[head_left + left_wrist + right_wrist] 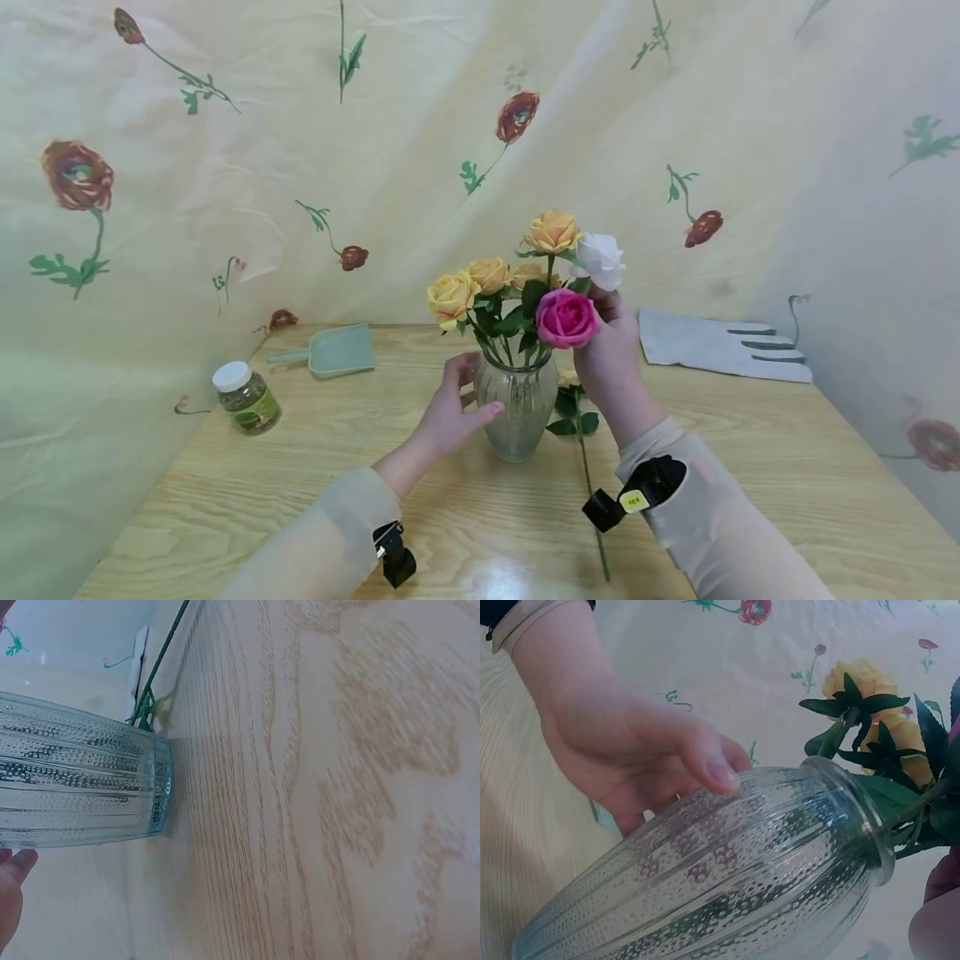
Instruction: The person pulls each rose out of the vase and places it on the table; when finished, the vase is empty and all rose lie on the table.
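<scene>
A ribbed clear glass vase stands upright on the table, holding several yellow roses and a pink rose. My left hand grips the vase's left side, thumb in front and fingers curving behind; in the right wrist view its thumb lies along the ribbed glass. At the bouquet's right, my right hand pinches a white rose just under its bloom. The pink rose partly covers those fingers. Flower stems pass through the vase's mouth.
One more yellow rose lies on the table right of the vase, its long stem pointing toward me. A jar with a white lid and a green dustpan are at the left. A pale glove lies at the back right, before a flowered cloth.
</scene>
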`<state>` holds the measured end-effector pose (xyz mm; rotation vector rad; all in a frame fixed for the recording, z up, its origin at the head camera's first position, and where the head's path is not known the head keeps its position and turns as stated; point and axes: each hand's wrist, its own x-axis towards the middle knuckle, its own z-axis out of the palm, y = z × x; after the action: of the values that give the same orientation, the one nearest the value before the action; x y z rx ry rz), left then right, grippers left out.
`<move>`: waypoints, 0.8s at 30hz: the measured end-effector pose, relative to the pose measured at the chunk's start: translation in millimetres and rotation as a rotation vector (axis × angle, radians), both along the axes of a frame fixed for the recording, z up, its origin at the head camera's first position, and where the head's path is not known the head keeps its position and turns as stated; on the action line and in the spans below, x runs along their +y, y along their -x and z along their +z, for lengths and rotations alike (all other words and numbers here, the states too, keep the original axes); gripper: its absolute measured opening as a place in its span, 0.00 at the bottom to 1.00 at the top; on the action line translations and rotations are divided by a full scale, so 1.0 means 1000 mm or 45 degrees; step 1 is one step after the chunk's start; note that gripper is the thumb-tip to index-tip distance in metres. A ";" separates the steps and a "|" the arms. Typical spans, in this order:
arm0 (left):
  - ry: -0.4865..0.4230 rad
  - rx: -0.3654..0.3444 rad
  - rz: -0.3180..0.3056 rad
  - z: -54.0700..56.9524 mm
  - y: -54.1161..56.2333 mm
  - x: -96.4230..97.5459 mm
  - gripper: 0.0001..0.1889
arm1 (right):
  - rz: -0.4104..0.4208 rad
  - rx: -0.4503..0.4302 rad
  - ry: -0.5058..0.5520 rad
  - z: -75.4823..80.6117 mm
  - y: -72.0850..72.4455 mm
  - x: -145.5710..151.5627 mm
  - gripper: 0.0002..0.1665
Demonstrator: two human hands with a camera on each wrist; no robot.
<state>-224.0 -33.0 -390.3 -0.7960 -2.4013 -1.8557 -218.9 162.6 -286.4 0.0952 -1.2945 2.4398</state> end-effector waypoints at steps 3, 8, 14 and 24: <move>0.006 -0.002 0.005 0.000 0.000 0.000 0.39 | 0.057 0.058 0.015 0.003 0.000 0.000 0.07; 0.002 -0.003 0.008 0.000 0.000 0.000 0.39 | 0.038 0.059 -0.069 0.009 -0.002 0.000 0.09; -0.007 0.006 -0.003 -0.001 0.000 0.001 0.38 | -0.091 -0.006 -0.129 0.019 -0.005 0.000 0.14; -0.005 -0.014 0.001 -0.003 0.002 0.000 0.39 | -0.050 0.148 -0.356 0.016 0.001 0.004 0.10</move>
<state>-226.2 -33.0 -393.1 -0.7869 -2.4033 -1.8685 -219.8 166.6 -270.3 0.2785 -1.5597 2.1721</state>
